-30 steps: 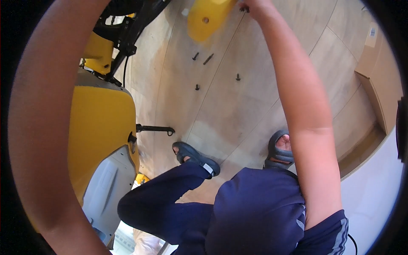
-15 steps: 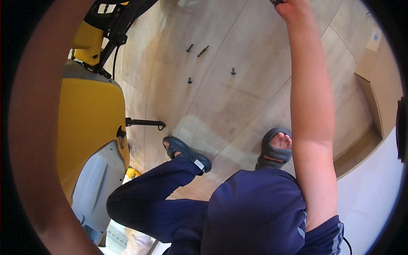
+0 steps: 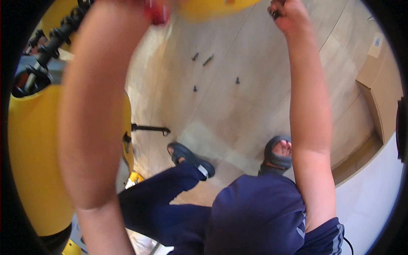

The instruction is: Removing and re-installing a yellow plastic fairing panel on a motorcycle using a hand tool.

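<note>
My right hand (image 3: 293,17) is at the upper edge, right of centre, its fingers curled around a small dark thing (image 3: 275,13) that I cannot make out. My left forearm (image 3: 100,106) rises across the left side; the left hand is blurred and mostly cut off by the upper edge. Beside it shows a blurred red thing (image 3: 157,12). A smeared yellow part (image 3: 216,7) hangs at the top between my hands; whether the left hand holds it is hidden. On the floor below lie dark screws, among them a short one (image 3: 237,80) and a longer one (image 3: 208,60).
A large yellow body (image 3: 34,157) with black rods and a coil (image 3: 55,46) stands at the left. From it a black hooked bar (image 3: 151,128) juts over the floor. A cardboard box (image 3: 374,93) and a white surface (image 3: 369,199) are at the right. My sandalled feet are below.
My left arm has swung rightward and up from the far left rim. The yellow part and red thing have come in at the top. The view has shifted slightly; my right hand stays closed.
</note>
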The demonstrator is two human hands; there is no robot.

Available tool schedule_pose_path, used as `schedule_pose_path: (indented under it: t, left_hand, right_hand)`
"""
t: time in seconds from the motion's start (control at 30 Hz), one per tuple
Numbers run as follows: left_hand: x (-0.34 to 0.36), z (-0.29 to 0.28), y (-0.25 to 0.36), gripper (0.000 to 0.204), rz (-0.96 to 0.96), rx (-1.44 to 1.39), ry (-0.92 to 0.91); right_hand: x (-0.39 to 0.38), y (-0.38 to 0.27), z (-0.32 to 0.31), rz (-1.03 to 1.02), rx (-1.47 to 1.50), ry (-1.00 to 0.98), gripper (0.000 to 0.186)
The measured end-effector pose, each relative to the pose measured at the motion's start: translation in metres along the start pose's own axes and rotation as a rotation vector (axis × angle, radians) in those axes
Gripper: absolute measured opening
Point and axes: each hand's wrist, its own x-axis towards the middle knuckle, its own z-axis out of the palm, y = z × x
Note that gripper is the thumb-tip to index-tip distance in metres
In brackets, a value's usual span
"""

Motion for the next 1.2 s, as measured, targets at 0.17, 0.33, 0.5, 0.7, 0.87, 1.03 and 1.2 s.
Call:
schedule_pose_path:
  t: [0.17, 0.33, 0.5, 0.7, 0.87, 1.03, 1.2]
  left_hand:
    - [-0.05, 0.074, 0.007, 0.048, -0.068, -0.497, 0.235]
    - [-0.073, 0.069, 0.0, 0.05, -0.286, -0.839, 0.061]
    - [-0.105, 0.058, -0.024, 0.039, -0.403, -0.956, 0.102]
    - [-0.119, 0.052, -0.043, 0.04, -0.454, -0.794, 0.182]
    - [-0.12, 0.047, -0.044, 0.039, -0.586, -0.785, 0.199]
    - [-0.125, 0.046, -0.034, 0.036, -0.575, -0.579, 0.17]
    - [-0.128, 0.04, -0.037, 0.036, -0.494, -0.324, 0.185]
  right_hand:
    - [-0.023, -0.004, 0.008, 0.13, -0.022, -0.037, 0.027]
    - [-0.052, 0.0, 0.04, 0.163, -0.1, -0.119, 0.029]
    - [-0.054, 0.009, 0.073, 0.255, -0.074, -0.287, 0.033]
    - [-0.048, 0.027, 0.109, 0.269, -0.142, -0.329, 0.038]
    - [-0.049, 0.036, 0.132, 0.285, -0.139, -0.333, 0.039]
    - [-0.049, 0.052, 0.136, 0.306, -0.123, -0.314, 0.038]
    - [-0.052, 0.045, 0.138, 0.249, -0.104, -0.391, 0.042]
